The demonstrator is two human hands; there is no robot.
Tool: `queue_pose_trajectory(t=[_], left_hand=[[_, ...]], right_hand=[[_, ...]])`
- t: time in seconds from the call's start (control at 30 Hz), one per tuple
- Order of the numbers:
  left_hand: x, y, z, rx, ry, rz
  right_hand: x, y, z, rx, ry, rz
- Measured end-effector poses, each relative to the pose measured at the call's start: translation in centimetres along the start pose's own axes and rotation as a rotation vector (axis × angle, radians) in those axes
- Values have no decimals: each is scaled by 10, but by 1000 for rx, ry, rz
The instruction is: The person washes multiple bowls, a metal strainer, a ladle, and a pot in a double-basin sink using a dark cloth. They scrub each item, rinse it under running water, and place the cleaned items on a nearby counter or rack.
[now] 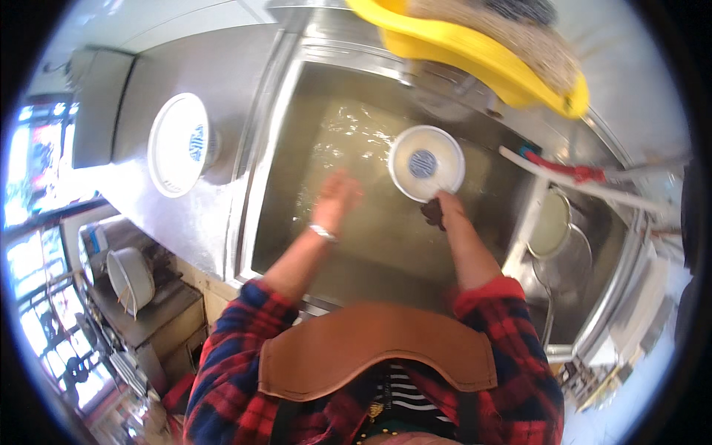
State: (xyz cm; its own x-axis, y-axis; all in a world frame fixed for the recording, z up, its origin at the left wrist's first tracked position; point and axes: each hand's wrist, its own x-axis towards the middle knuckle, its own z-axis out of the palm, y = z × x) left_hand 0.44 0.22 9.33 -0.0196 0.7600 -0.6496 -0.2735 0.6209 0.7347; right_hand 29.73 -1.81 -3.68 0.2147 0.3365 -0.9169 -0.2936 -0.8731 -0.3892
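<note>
A large steel sink basin full of murky water (pixel 356 239) lies before me. My right hand (pixel 446 208) is at the lower rim of a white bowl with a blue patterned centre (pixel 426 163), which is in or just above the water; a dark scrap or cloth (pixel 432 214) shows beside the fingers. My left hand (pixel 337 194), a bracelet at its wrist, is over or at the water left of the bowl, blurred, with nothing visible in it. Another white bowl with a blue mark (pixel 178 146) stands on the steel counter to the left.
A yellow plastic holder (pixel 473 53) with brownish and grey mesh-like material overhangs the far edge. At right, a pale hose or pipe with red wrapping (pixel 578 172) crosses above a second basin holding a bowl or ladle (pixel 549 222). A pot (pixel 130 278) stands lower left.
</note>
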Motion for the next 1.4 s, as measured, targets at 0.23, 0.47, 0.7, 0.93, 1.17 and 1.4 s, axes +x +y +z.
queue_pose_trajectory(t=[0.23, 0.47, 0.7, 0.93, 1.17, 1.4], left_hand=[[20, -37, 23, 259, -384, -9], [10, -43, -59, -75, -399, -431], [21, -30, -87, 553, 119, 89], [52, -69, -90, 704, 102, 202], [43, -82, -62, 418, 104, 199], [43, -90, -59, 63, 64, -74]], right_hand=[[-42, 28, 18, 56, -117, 30], [-86, 71, 55, -78, -590, 89], [-28, 92, 27, -988, 203, -839], [-17, 90, 41, 22, -398, -27], [-72, 87, 131, -810, -722, -997], [-3, 106, 125, -1469, -79, -1135]])
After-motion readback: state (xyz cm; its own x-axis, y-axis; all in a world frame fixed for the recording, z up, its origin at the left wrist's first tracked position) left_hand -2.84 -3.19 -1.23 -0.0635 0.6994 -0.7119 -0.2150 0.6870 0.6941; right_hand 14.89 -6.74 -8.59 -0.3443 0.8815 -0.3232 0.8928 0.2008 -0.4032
